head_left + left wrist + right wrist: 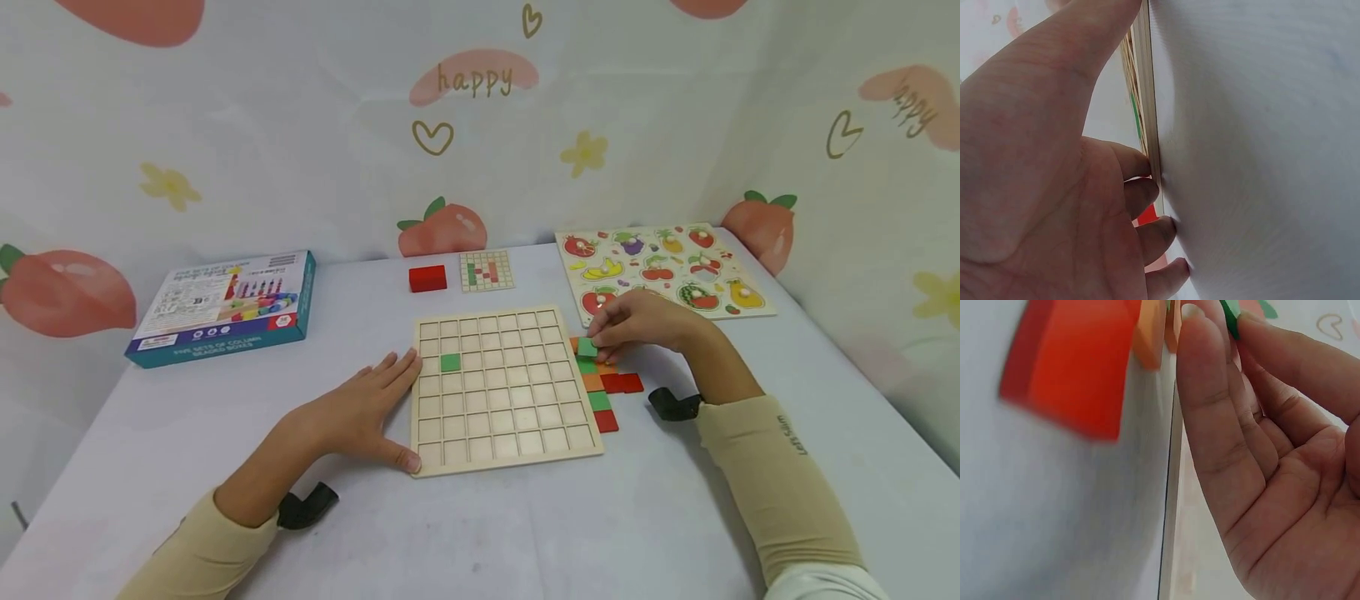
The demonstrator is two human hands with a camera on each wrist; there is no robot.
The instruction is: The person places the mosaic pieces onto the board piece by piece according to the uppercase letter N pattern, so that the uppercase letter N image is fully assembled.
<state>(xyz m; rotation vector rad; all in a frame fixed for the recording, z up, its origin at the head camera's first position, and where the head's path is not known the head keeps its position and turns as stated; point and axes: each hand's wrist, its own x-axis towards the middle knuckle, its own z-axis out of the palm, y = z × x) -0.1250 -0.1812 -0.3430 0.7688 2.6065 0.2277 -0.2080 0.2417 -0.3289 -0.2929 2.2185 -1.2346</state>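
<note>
A square wooden grid board (501, 392) lies mid-table, with one green tile (450, 362) in a cell near its upper left. Spread fingers of my left hand (352, 412) rest along the board's left edge, the thumb at its lower left corner. Beyond the right edge, my right hand (637, 325) pinches a green square tile (587, 347) between thumb and fingers, above a group of loose tiles. Among these are red tiles (622, 382), an orange tile (592, 382) and a green tile (599, 401). In the right wrist view, the pinched tile (1230, 319) shows only partly.
Behind the board stand a red block (427, 278) and a small pattern card (487, 271). A fruit puzzle board (667, 267) lies at the back right, close to my right hand. At the back left is a flat toy box (225, 308).
</note>
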